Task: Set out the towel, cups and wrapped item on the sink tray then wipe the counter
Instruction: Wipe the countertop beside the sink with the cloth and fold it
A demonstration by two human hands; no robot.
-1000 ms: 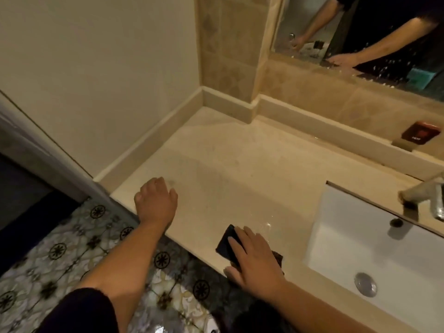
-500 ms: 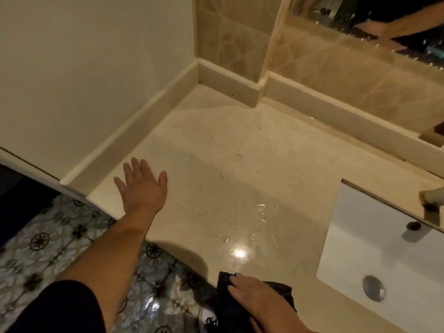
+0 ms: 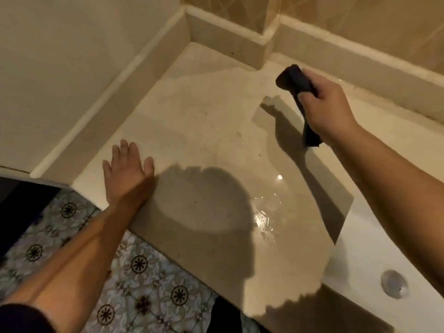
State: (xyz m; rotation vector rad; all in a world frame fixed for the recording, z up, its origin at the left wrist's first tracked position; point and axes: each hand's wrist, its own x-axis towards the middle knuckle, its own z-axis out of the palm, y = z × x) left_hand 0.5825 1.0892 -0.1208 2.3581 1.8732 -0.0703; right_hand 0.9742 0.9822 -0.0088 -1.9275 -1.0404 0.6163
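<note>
step: wiping beige stone tabletop [image 3: 192, 131]
right hand [image 3: 326, 109]: fingers clamped on bunched dark cloth [image 3: 294, 80], near back edge
left hand [image 3: 127, 167]: fingers spread flat, front-left corner
cloth axis: ran back-left to front-right, bunched end toward back corner
tip: press flat, sweep puddle [image 3: 266, 212] toward white sink basin [image 3: 374, 248]

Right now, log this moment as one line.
phase: wiping | right hand: grips dark cloth near back wall | left hand: flat on counter | puddle: unwiped
</note>
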